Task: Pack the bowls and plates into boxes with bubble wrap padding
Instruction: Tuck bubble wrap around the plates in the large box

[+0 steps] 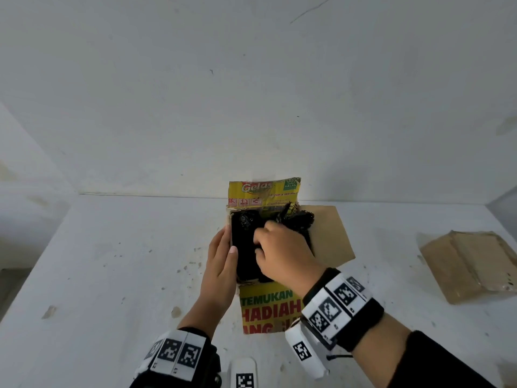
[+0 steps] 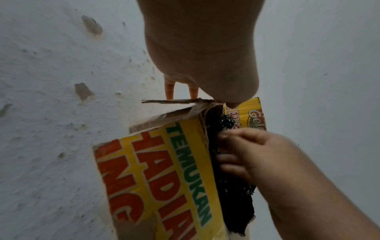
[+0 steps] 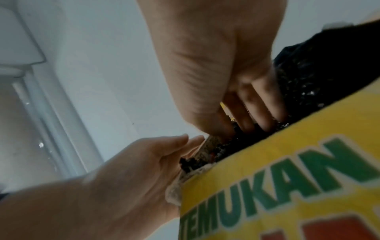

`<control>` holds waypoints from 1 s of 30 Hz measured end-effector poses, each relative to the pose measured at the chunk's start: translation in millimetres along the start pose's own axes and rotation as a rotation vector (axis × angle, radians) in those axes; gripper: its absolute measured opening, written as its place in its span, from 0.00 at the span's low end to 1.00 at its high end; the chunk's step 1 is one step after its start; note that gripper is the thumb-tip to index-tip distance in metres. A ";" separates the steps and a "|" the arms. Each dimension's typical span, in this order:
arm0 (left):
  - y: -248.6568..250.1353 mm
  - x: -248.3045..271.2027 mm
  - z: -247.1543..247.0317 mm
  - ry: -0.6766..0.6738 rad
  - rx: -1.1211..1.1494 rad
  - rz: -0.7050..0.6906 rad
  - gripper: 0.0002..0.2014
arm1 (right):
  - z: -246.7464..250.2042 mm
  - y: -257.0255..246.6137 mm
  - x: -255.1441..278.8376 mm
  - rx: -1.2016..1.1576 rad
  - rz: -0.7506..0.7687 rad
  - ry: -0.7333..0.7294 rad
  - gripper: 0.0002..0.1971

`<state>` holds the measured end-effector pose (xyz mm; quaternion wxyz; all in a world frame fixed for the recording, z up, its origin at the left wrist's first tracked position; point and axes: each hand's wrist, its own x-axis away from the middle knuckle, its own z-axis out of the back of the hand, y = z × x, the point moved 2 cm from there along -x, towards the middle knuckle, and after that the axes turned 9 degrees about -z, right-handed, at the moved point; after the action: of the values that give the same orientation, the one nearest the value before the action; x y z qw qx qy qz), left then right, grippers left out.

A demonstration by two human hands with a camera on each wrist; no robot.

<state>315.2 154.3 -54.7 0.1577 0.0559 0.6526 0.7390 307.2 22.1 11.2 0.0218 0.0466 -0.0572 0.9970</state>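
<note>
Two hands on one box, centre of head view. My left hand (image 1: 222,263) flat, fingers straight, pressed against box's left wall. Yellow cardboard box (image 1: 268,306), printed "TEMUKAN HADIAH" in green and red, far flap upright, brown flap folded out right. Black bubble wrap (image 1: 244,242) fills inside, glossy, crinkled, covering whatever lies under. My right hand (image 1: 282,250) reaches in from right, fingers curled down into wrap. Flattened brown cardboard (image 1: 472,264) at right edge of frame.

The yellow cardboard box (image 1: 265,309) bears green and orange lettering, holds glossy black bubble wrap (image 1: 246,236), on a speckled white table (image 1: 112,261).
</note>
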 end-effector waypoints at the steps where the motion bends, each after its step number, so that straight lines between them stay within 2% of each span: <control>1: -0.3 0.1 -0.1 0.003 0.014 0.008 0.24 | -0.2 -0.4 0.4 0.003 -0.016 0.105 0.18; 2: -0.3 0.2 -0.2 0.008 0.025 0.018 0.24 | -3.9 1.2 -1.0 -0.006 -0.066 0.104 0.26; 3: -0.3 0.6 -0.2 0.010 0.031 0.026 0.24 | -10.7 4.6 -3.3 -0.042 -0.138 0.027 0.35; 5: -0.4 1.0 -0.1 0.008 0.027 0.032 0.24 | -29.6 12.8 -8.2 -0.143 -0.289 -0.200 0.44; 8: 1.1 1.5 0.4 -0.004 0.005 0.032 0.24 | -51.3 22.4 -16.6 -0.254 -0.406 -0.433 0.51; 12: 1.4 -0.8 3.3 -0.012 -0.002 0.052 0.26 | -60.5 28.4 -28.5 -0.203 -0.421 -0.568 0.55; 15: 8.4 -2.3 5.4 -0.019 -0.049 0.051 0.23 | -57.1 29.6 -30.4 -0.180 -0.383 -0.501 0.53; 17: 6.3 -3.0 9.3 0.008 -0.102 0.100 0.21 | -47.5 30.2 -23.6 -0.205 -0.343 -0.428 0.47; 19: 2.7 -2.1 16.8 0.050 -0.127 0.230 0.29 | -29.6 32.2 -10.3 -0.228 -0.284 -0.328 0.38; 21: -0.2 -0.5 22.4 0.066 -0.083 0.403 0.40 | -5.0 38.1 5.4 -0.270 -0.210 -0.110 0.27; 22: -0.2 0.3 24.5 0.078 -0.053 0.467 0.42 | 8.0 42.9 13.8 -0.288 -0.181 0.024 0.22; 24: 3.6 -0.3 30.6 0.158 -0.006 0.514 0.36 | 24.2 61.2 27.7 -0.282 -0.170 0.308 0.16; 25: 9.1 -1.5 34.7 0.217 -0.032 0.506 0.32 | 26.0 75.7 33.0 -0.283 -0.203 0.413 0.17; 26: 12.5 -3.1 40.2 0.273 -0.091 0.480 0.28 | 25.6 91.4 37.5 -0.320 -0.267 0.448 0.19; 27: 17.7 -4.1 44.5 0.323 -0.135 0.439 0.25 | 24.4 106.7 41.4 -0.412 -0.371 0.411 0.22; 29: 32.4 -5.5 46.2 0.365 -0.105 0.326 0.16 | 14.3 128.9 46.1 -0.767 -0.613 0.181 0.27; 30: 41.1 -5.1 43.4 0.342 -0.044 0.251 0.13 | 9.0 134.0 47.4 -0.966 -0.669 0.101 0.27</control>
<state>325.9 189.7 -7.6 -0.0473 0.0069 0.6415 0.7657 254.4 -110.1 9.6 0.3567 -0.0008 -0.4859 0.7979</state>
